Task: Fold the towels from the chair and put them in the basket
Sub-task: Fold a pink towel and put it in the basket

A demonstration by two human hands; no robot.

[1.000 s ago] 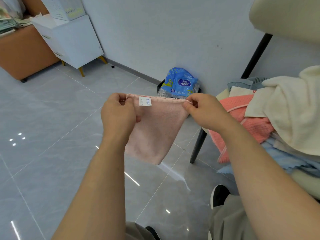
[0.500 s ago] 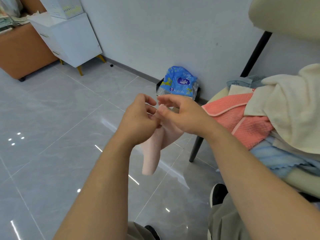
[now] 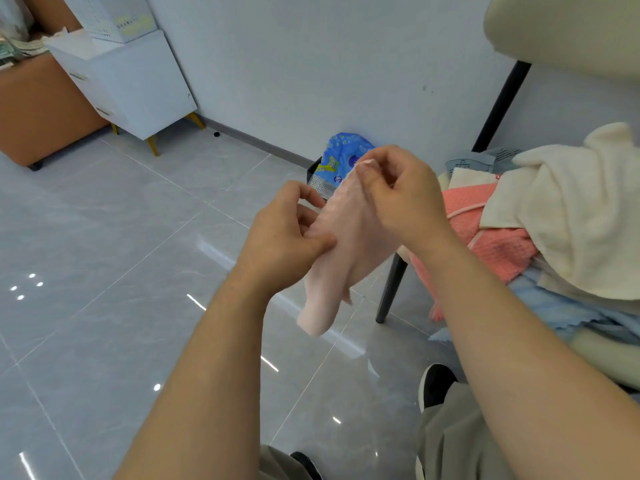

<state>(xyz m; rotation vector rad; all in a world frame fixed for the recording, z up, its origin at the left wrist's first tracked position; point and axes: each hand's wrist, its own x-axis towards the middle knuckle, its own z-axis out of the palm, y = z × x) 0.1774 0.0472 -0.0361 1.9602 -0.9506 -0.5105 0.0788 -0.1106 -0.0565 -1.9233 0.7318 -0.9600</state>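
Pink towel [image 3: 346, 244], doubled into a narrow strip, hangs at frame centre between both hands, clear of the floor. Left hand [image 3: 287, 237] pinches its lower-left edge, thumb over the cloth; right hand [image 3: 401, 195] pinches the upper end with curled fingers. At 3 o'clock the chair [image 3: 391, 289] carries a heap: cream towel [image 3: 571, 209] on top, coral towel [image 3: 491, 237] beneath it, blue towel [image 3: 554, 306] lowest, its edge overhanging the seat. The coral towel lies just behind the right wrist. A grey slatted item [image 3: 485, 161] shows behind the heap; whether it is the basket cannot be told. At 12 o'clock a blue packet [image 3: 343, 157] stands against the wall, partly hidden by the right hand. White cabinet [image 3: 138, 84] at 10 o'clock, brown unit [image 3: 41, 112] beside it. Tiled floor [image 3: 121, 254] lies open from 7 to 10 o'clock. One black shoe [image 3: 434, 382] at 5 o'clock, near the chair's leg
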